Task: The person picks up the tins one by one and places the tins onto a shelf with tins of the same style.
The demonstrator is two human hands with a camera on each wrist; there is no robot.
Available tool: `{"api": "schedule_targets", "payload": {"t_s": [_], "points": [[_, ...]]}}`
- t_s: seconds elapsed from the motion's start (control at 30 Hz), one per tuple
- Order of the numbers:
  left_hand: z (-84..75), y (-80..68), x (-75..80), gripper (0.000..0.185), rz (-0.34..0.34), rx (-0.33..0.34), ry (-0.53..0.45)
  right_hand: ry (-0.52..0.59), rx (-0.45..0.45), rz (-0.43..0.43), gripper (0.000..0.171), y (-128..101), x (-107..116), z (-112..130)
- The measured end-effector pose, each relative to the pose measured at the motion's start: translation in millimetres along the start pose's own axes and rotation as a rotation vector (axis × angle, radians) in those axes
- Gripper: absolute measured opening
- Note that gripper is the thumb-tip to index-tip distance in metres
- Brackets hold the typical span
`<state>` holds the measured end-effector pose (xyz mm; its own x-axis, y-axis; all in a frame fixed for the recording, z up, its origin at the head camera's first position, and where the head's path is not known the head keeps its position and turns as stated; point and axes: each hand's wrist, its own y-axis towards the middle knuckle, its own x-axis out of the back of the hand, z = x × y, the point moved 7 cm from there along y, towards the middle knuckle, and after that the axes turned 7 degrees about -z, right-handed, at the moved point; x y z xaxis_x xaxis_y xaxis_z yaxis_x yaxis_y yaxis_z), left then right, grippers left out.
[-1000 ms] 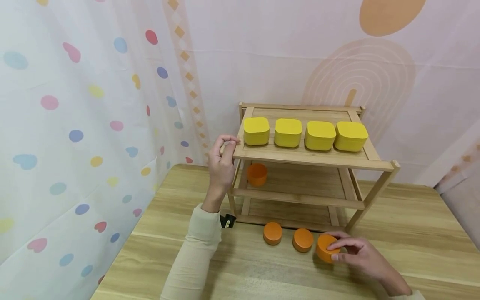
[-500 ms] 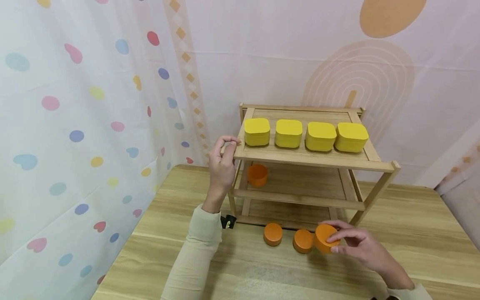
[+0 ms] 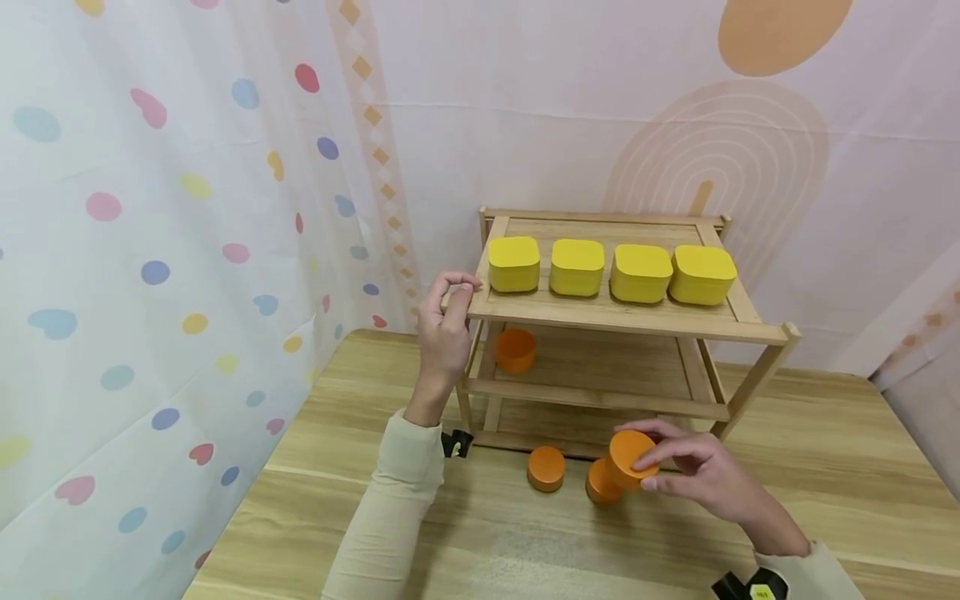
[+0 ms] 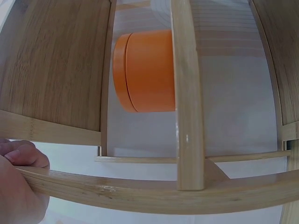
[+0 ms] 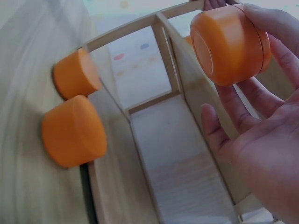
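Two tins [image 3: 545, 467] on table | right hand [image 3: 693, 472] holds orange tin [image 3: 628, 457] off table, beside shelf edge [image 3: 592, 398]

Round orange tin [image 3: 628, 459], tilted, held above the table

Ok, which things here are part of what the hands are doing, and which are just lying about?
In the job:
right hand holding an orange tin off the table
two orange tins on the table
orange tin on the middle shelf
wooden rack, steadied by the left hand

Lying about:
four yellow boxes on top
black clip
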<state>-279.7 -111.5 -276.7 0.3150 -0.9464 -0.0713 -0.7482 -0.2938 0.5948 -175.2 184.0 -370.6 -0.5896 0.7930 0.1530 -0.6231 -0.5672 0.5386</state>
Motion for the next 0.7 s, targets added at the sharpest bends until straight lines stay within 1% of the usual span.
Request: {"api": "schedule_targets", "payload": {"t_s": [0.17,0.3,0.43,0.7], "points": [[1.1,-0.2,-0.8,0.025,-0.001,0.003,-0.007,-0.012,0.043,0.006,0.049,11.4,-1.6,5.3],[0.4,-0.9,-1.3,0.025,-0.004,-0.006,-0.012,-0.01,0.054,0.012,0.049,17.6,-2.2,8.1],[-0.3,-1.1,-1.4,0.026,-0.006,-0.017,-0.009,-0.008,0.045,0.016,0.047,23.0,-3.0,9.7],[0.5,-0.3,-0.3,0.025,-0.013,-0.007,-0.001,-0.057,0.037,-0.017,0.043,39.7,-2.2,12.4]]}}
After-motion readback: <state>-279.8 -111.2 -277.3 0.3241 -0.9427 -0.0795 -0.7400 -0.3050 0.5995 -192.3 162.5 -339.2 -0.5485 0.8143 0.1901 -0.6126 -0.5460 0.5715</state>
